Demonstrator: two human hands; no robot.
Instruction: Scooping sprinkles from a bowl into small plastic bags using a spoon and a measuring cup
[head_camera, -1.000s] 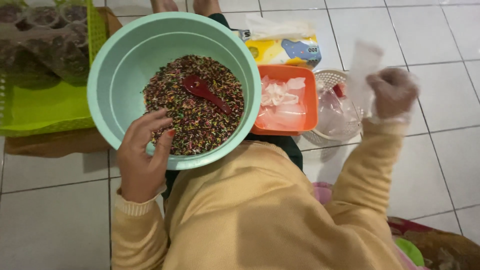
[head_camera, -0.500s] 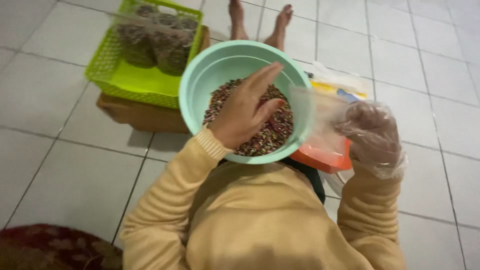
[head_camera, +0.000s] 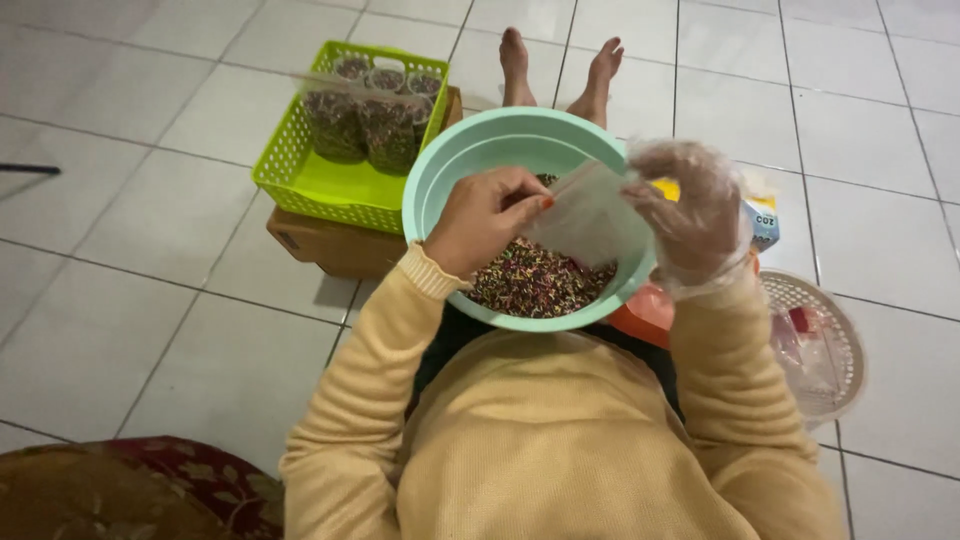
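— What are the two hands doing?

— Both grip one small clear plastic bag (head_camera: 590, 215), held over the mint-green bowl (head_camera: 455, 165). The left hand (head_camera: 487, 220), bare, pinches the bag's left edge between thumb and fingertips. The right hand (head_camera: 690, 215), inside a thin transparent glove, pinches the right edge.

— What's in the bowl?

— A heap of multicoloured sprinkles (head_camera: 535, 280), mostly dark with pink, green and yellow bits. The bag and the left hand hide part of it. The bowl sits on the person's lap, in front of the tan sweater.

— And around it?

— To the left, a lime-green plastic basket (head_camera: 320, 185) rests on a flat cardboard box (head_camera: 335, 248) on the tiled floor (head_camera: 150, 290). Filled clear bags of sprinkles (head_camera: 365, 115) stand at the basket's far end. To the right, tucked under the bowl's rim, an orange container (head_camera: 640, 318) shows only a corner. Beside that sits a round white perforated basket (head_camera: 835, 345) holding clear plastic and something small and red. A yellow and blue packet (head_camera: 762, 222) peeks out behind the gloved hand.

— Anything else?

— Two bare feet (head_camera: 560, 65) beyond the bowl, and a dark red patterned rug (head_camera: 140, 490) at the lower left.
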